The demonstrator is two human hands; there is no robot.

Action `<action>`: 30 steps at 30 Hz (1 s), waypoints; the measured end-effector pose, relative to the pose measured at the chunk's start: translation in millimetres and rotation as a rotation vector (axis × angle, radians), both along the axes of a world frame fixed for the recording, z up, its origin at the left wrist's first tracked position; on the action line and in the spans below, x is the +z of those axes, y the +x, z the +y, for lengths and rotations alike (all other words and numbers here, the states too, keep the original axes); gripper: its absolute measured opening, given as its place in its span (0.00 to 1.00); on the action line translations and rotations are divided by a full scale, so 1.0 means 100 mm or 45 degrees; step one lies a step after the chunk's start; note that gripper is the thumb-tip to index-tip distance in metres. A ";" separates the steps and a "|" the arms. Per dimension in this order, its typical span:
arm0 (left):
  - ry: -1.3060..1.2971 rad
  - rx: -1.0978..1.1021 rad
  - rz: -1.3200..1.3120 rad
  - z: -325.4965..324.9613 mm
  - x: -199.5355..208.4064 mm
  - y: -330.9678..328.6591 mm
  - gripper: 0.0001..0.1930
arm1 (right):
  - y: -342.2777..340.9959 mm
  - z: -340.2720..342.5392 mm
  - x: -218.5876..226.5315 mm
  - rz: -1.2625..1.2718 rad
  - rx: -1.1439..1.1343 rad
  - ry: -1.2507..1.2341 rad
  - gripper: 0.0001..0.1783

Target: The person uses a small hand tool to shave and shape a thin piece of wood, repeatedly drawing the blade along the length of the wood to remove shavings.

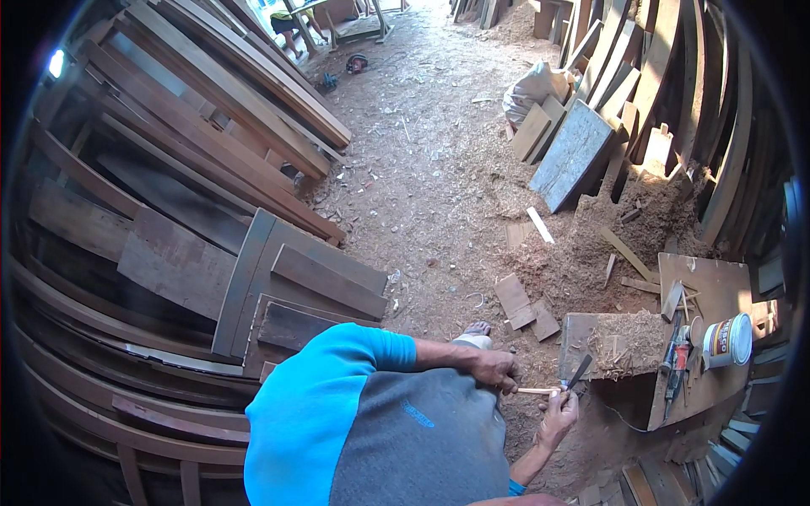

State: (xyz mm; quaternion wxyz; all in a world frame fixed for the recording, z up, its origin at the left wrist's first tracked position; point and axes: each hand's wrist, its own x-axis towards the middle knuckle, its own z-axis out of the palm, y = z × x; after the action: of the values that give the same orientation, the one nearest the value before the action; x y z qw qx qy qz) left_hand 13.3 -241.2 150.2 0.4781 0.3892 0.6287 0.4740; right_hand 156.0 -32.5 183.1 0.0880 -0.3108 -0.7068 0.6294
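Your left hand (496, 368) is closed around one end of a thin pale stick (537, 390), which runs from that fist toward 3 o'clock and ends just at your right hand (559, 415). The stick sits low and right of centre in the view, in the air above the sawdust floor (439, 194), just short of the worktop (709, 337).

Judging by its look, the stick is light, dry and stiff, but slim enough to snap or split if you lever it hard. Keep your hold close to the spot being cut, with your fingers behind the edge rather than in front of it.

Your right hand is curled shut on the handle of a chisel (579, 371), whose dark blade points up toward 1 o'clock and meets the free tip of the stick. Whether the edge is biting into the wood is too small to tell.

On the worktop at 3 o'clock stand a heap of shavings (626, 341), a white tin (727, 341) and some tools (677, 358). Stacked planks (194, 143) fill the side from 8 to 11 o'clock.
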 end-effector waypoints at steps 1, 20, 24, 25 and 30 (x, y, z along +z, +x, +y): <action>-0.005 0.042 0.004 -0.03 0.00 0.03 0.11 | 0.00 -0.01 -0.01 0.003 -0.028 -0.039 0.11; -0.324 0.482 -0.165 -0.38 0.01 0.03 0.15 | 0.27 -0.03 -0.36 -0.250 0.041 0.051 0.13; -0.287 0.495 -0.205 -0.26 0.12 -0.07 0.15 | 0.22 0.13 -0.60 -0.229 0.115 0.292 0.13; -0.362 0.461 -0.128 -0.23 0.04 -0.05 0.16 | 0.32 0.06 -0.50 -0.229 0.121 0.368 0.13; -0.305 0.431 -0.251 -0.13 -0.07 -0.32 0.12 | 0.09 -0.03 -0.51 -0.095 -0.042 0.272 0.27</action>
State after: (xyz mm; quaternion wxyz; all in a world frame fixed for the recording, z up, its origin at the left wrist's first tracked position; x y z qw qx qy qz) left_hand -18.7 -254.7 143.4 0.4938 0.1705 0.6869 0.5052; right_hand 164.7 -35.8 132.5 0.1046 -0.3343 -0.7674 0.5371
